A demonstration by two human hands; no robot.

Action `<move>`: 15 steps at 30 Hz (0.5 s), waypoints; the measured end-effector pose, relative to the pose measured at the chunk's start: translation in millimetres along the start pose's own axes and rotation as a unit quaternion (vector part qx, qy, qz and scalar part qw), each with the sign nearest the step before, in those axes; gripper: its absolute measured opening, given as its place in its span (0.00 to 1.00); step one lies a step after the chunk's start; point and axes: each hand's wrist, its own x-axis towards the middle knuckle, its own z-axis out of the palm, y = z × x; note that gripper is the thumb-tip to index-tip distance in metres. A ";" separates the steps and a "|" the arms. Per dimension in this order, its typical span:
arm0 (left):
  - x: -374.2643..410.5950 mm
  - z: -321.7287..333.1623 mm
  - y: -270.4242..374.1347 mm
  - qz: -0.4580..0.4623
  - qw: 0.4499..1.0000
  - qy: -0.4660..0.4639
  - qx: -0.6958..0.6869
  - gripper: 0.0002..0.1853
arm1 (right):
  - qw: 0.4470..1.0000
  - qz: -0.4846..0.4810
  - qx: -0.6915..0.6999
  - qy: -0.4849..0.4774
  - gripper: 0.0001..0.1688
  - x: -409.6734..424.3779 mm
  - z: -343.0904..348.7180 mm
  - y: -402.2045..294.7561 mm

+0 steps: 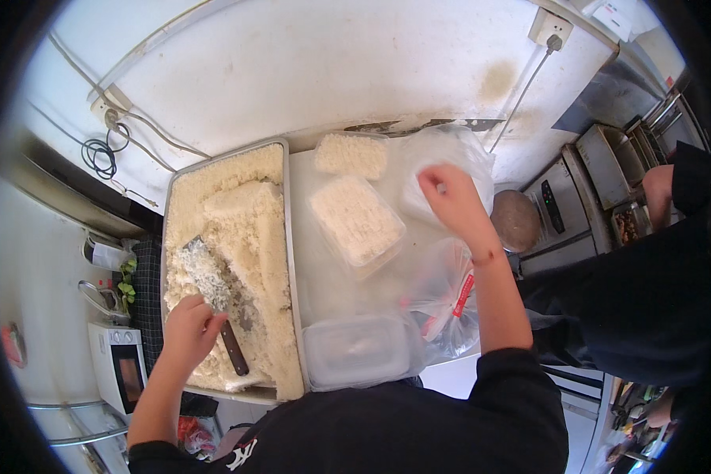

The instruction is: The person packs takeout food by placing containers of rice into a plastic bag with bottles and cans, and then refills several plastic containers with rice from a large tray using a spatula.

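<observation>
My left hand [194, 327] is over the near left part of a large metal tray [295, 284] of cooked white rice [260, 237], beside a scraper with a dark wooden handle [234, 348]. The scraper's blade is coated with rice; the fingers look partly curled, and whether they touch it is unclear. My right hand [450, 192] is raised at a clear plastic bag [456, 142], its fingers curled and blurred. Two rice-filled clear plastic containers [357, 220] [352, 155] are on the worktop, left of that hand. Nearer me is a stack of clear plastic containers or lids [358, 349].
A plastic bag with red printing [450, 308] lies at the worktop's right edge. Beyond it are a round brown lid [515, 220] and metal kitchen equipment [559, 195]. Another person in dark clothing [622, 296] stands at the right. A white microwave [118, 361] is at the left.
</observation>
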 end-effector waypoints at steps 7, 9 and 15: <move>25.0 -1.4 46.4 0.230 0.972 0.043 0.021 0.11 | 0.963 0.011 -0.254 -0.085 0.14 164.8 97.3 113.3; 37.2 -8.1 62.4 0.239 0.969 0.058 0.025 0.08 | 0.942 0.069 -0.296 -0.142 0.12 178.8 102.5 135.6; 127.1 -27.3 80.8 0.241 0.952 0.171 -0.075 0.06 | 0.947 0.187 -0.044 -0.258 0.06 181.3 94.2 205.8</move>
